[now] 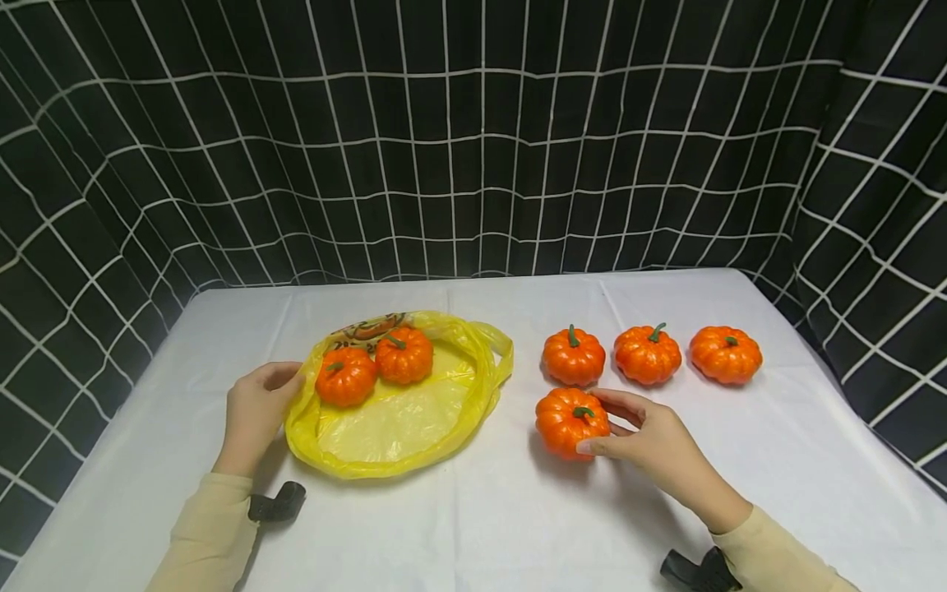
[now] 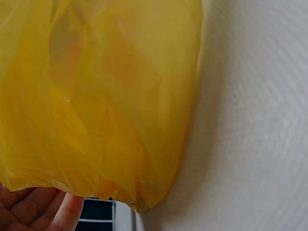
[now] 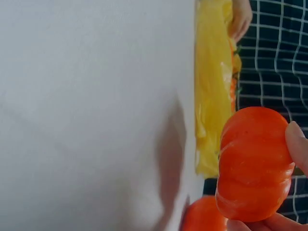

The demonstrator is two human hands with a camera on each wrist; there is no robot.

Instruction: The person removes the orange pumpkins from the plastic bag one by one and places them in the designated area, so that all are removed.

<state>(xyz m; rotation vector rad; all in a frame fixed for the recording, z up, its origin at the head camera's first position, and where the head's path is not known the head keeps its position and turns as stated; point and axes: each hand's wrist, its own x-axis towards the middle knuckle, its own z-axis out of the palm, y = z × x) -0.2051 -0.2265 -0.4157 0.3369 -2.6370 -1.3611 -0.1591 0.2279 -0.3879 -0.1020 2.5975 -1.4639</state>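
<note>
My right hand [image 1: 658, 450] grips a small orange pumpkin [image 1: 564, 421] with a green stem, thumb on the near side and fingers on the far side. In the right wrist view this pumpkin [image 3: 255, 163] is lifted above the white cloth, its shadow below. A yellow plastic bag [image 1: 403, 423] stands with its mouth spread wide at the centre left. Two orange pumpkins, a left one [image 1: 346, 380] and a right one [image 1: 405, 358], lie inside it. At the bag's left rim, my left hand [image 1: 255, 411] pinches the plastic; in the left wrist view the bag partly hides its fingers [image 2: 67, 211].
Three more pumpkins stand in a row at the back right: a left one [image 1: 574, 358], a middle one [image 1: 647, 357] and a right one [image 1: 725, 357]. A white cloth [image 1: 473, 526] covers the table. Black cloth [image 1: 466, 164] with a white grid surrounds its back and sides.
</note>
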